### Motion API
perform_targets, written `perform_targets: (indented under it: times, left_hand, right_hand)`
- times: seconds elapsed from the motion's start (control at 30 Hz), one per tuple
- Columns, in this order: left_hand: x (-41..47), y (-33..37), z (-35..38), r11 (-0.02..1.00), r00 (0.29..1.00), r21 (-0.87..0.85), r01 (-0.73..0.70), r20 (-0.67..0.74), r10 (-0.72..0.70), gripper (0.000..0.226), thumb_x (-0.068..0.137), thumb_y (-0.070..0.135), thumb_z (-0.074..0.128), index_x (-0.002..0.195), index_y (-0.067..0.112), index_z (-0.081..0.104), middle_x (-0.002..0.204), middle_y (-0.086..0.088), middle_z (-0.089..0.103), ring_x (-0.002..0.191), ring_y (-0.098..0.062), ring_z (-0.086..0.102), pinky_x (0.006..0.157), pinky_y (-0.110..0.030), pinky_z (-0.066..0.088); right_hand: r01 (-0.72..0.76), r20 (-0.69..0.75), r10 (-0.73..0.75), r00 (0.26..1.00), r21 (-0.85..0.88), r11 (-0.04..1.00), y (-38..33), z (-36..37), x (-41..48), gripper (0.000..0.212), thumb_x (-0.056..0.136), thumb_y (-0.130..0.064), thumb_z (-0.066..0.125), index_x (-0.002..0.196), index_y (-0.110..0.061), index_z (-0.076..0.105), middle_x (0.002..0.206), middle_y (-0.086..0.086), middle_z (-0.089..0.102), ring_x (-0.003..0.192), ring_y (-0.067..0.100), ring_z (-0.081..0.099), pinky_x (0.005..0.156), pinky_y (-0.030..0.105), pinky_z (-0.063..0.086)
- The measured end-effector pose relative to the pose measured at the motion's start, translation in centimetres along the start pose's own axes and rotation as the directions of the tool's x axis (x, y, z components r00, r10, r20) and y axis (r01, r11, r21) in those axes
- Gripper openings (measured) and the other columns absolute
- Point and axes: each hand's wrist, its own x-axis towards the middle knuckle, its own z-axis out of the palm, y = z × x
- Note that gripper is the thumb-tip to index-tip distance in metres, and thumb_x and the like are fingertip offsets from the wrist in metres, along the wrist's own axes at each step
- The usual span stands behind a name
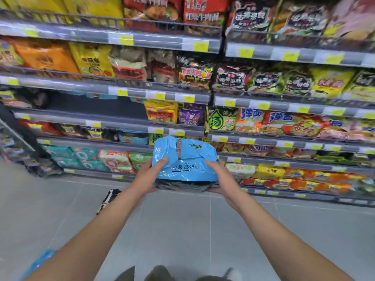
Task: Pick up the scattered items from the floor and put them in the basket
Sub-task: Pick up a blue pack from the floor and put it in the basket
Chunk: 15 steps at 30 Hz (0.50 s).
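Gripping blue packet, between both hands

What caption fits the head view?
Both hands, left and right, hold a blue pack before noodle shelves.

Both arms outstretched, left hand and right hand gripping

Bright, even light; motion blur; shelves bow w/ distortion.
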Motion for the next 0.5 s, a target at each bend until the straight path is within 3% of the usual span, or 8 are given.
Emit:
perform_targets:
  times: [0.2,0.3,0.37,0.5]
  left_hand:
    - [0.1,1.4,11.6,0.998,0.977,0.067,0.004,0.214,-0.018,0.058,0.077,0.067,0.072,0.124,0.034,0.065,0.114,0.005,0.076,0.101,-0.021,0.074,0.089,-0.05,0.06]
    - [-0.6,1.3,20.0,0.993,0.955,0.117,-0.033,0.296,-0.003,0.043,0.086,0.061,0.068,0.121,0.036,0.065,0.109,0.009,0.077,0.094,-0.016,0.075,0.077,-0.04,0.061]
    - [-1.4,1.0,26.2,0.989,0.935,0.144,-0.042,0.353,-0.012,0.033,0.09,0.056,0.067,0.117,0.036,0.066,0.106,0.011,0.077,0.092,-0.013,0.075,0.078,-0.04,0.061]
    - [-3.6,0.6,39.0,0.978,0.872,0.2,-0.053,0.487,-0.052,0.031,0.091,0.053,0.067,0.117,0.035,0.067,0.105,0.009,0.078,0.092,-0.016,0.075,0.077,-0.039,0.062]
  right_hand:
    - [0.069,-0.221,-0.053,0.974,0.067,0.995,2.0,-11.1,-4.4,0.02,0.1,-0.04,0.062,0.119,-0.038,0.059,0.123,-0.01,0.067,0.109,0.011,0.066,0.075,0.035,0.06]
    - [0.069,-0.337,-0.018,0.941,0.14,0.988,3.8,-17.9,-7.5,0.036,0.097,-0.042,0.065,0.131,-0.034,0.055,0.129,-0.005,0.065,0.115,0.015,0.065,0.088,0.046,0.061]
    - [0.056,-0.411,0.014,0.911,0.157,0.986,4.9,-23.1,-9.9,0.046,0.092,-0.048,0.068,0.134,-0.034,0.054,0.132,-0.003,0.064,0.116,0.017,0.065,0.091,0.049,0.061]
    - [0.075,-0.556,0.063,0.829,0.221,0.972,6.9,-33.7,-15.4,0.032,0.097,-0.038,0.065,0.127,-0.035,0.056,0.126,-0.004,0.065,0.11,0.017,0.067,0.086,0.042,0.062]
